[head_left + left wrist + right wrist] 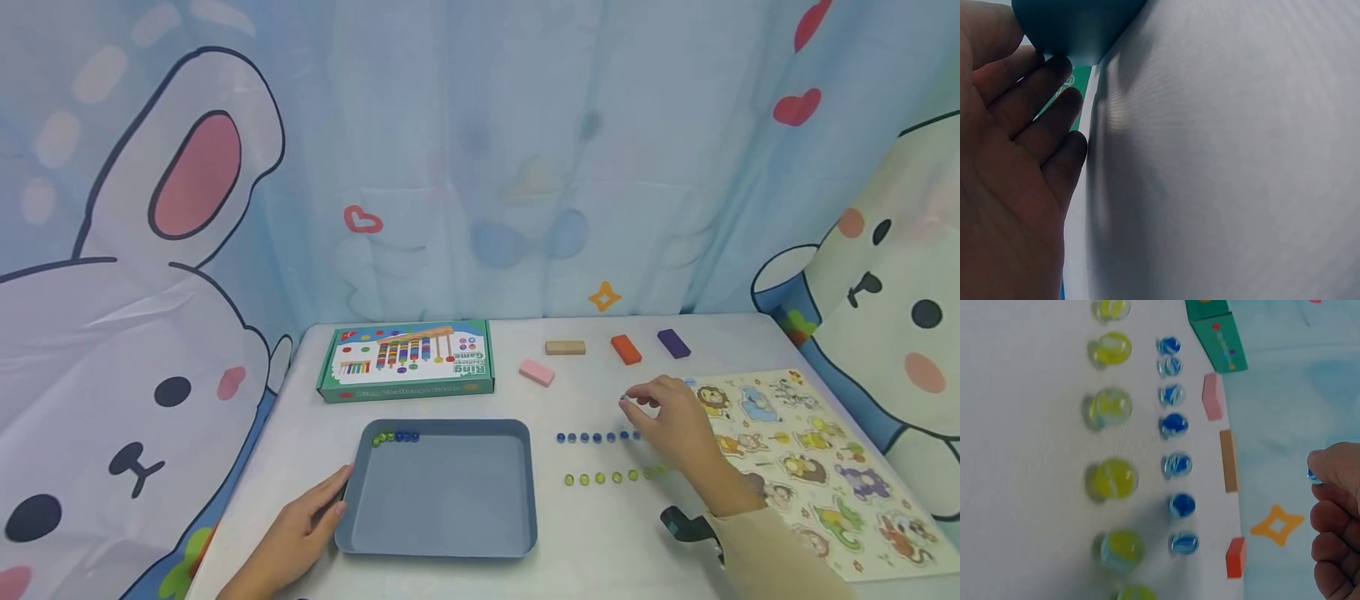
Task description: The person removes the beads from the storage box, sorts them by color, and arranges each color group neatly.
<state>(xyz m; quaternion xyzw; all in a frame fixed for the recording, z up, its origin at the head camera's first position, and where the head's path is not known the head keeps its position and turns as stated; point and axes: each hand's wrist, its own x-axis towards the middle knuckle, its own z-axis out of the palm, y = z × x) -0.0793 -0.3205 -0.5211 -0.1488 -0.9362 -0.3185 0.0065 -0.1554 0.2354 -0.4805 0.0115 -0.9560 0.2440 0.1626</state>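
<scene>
My right hand (671, 425) pinches a small blue marble (1314, 477) between thumb and forefinger, raised over the far end of a row of blue marbles (597, 437). A second row, of yellow-green marbles (617, 477), runs nearer to me on the white table. My left hand (300, 529) rests against the left side of a grey-blue tray (442, 546), its fingers nearly straight along the wall. In the tray's far left corner lie several green marbles (382, 437) and several blue marbles (407, 437).
A green Ring Challenge Game box (408, 392) lies behind the tray. Pink (537, 372), tan (565, 347), orange (626, 349) and purple (673, 343) blocks lie toward the back. An animal picture sheet (813, 475) covers the right side, and a dark object (686, 527) shows by the right sleeve.
</scene>
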